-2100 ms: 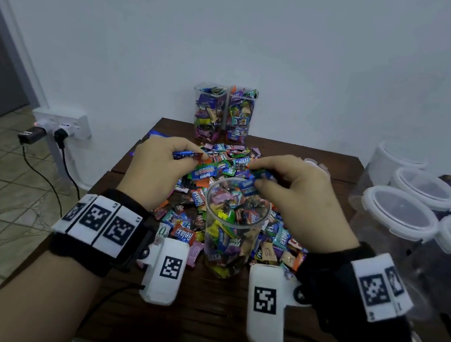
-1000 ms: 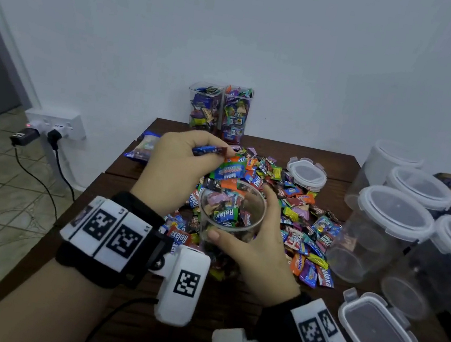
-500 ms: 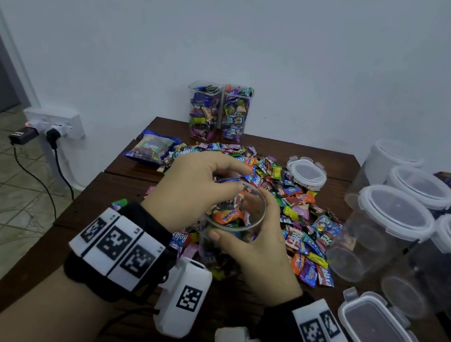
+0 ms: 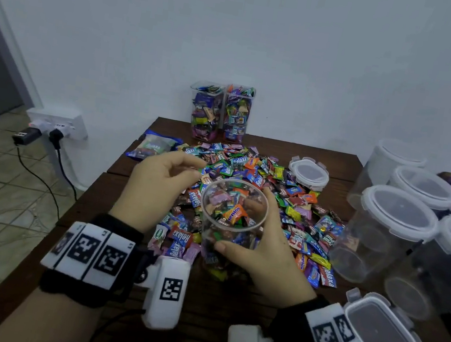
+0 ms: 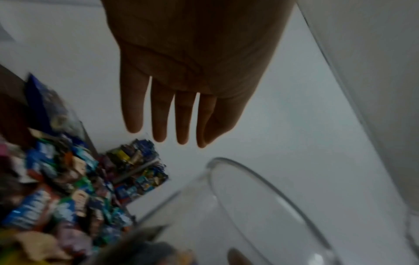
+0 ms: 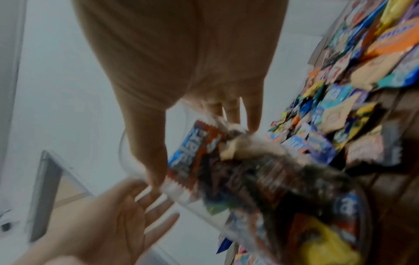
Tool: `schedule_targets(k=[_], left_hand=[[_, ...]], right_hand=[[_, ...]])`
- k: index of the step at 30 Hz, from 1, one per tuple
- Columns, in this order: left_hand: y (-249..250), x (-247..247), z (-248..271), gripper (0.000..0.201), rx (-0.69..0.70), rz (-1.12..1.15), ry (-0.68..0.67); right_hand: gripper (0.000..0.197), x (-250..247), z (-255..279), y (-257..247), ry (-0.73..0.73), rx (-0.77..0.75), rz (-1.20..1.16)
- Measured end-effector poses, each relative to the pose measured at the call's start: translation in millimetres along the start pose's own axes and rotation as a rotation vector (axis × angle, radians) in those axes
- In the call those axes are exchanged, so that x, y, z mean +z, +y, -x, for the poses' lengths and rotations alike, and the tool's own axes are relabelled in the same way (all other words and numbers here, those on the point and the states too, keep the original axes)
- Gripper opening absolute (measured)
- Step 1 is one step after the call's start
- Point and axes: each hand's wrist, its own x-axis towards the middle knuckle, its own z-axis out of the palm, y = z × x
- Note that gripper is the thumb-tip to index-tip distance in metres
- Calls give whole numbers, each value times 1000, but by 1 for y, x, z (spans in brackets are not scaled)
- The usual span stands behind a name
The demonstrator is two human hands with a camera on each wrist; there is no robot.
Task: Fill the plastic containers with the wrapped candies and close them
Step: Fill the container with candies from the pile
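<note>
The right hand (image 4: 261, 253) holds a round clear container (image 4: 232, 216) with its thumb and fingers curled round the wall, and tips it a little toward the person. The container sits at the near edge of a big pile of wrapped candies (image 4: 261, 182) on the dark wooden surface (image 4: 196, 308). It is already nearly full of candies, close to the rim. The left hand (image 4: 156, 186) floats just beside the container's rim with its fingers straight and loose, and it holds nothing. The left wrist view shows the same flat, bare palm over the pile. So the step in hand looks like filling this container, and it seems almost done. Next, I think, the left hand must either scoop a few more candies from the pile or fetch a lid. A round lid (image 4: 308, 172) lies at the far right of the pile, and a square lid (image 4: 381, 334) lies near the right wrist. The round lid looks like the right shape. It has to sit flat on the rim, so no candy may stick up. Two tall square containers (image 4: 222, 111) full of candies stand by the wall, with no lids that I can see. Four closed empty containers (image 4: 392, 227) wait on the right.
</note>
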Motion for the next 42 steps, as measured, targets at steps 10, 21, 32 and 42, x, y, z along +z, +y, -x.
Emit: schedule_targets(k=[10,21,32,42], left_hand=[[-56,8,-12,92,-298,-795,-587],[-56,31,-18,115,-333,-1147,-905],[-39,34,-14,18,-85,-1169,-767],[-47,32,-21,21,-84,-1110,-576]], right_hand=[[127,-39,-37,11,-342,267,777],[88,-21,-53,-4,-617,412,1265],[30,-26,-56,14,-419,173,1214],[30,-30,-64,28,-314,136,1115]])
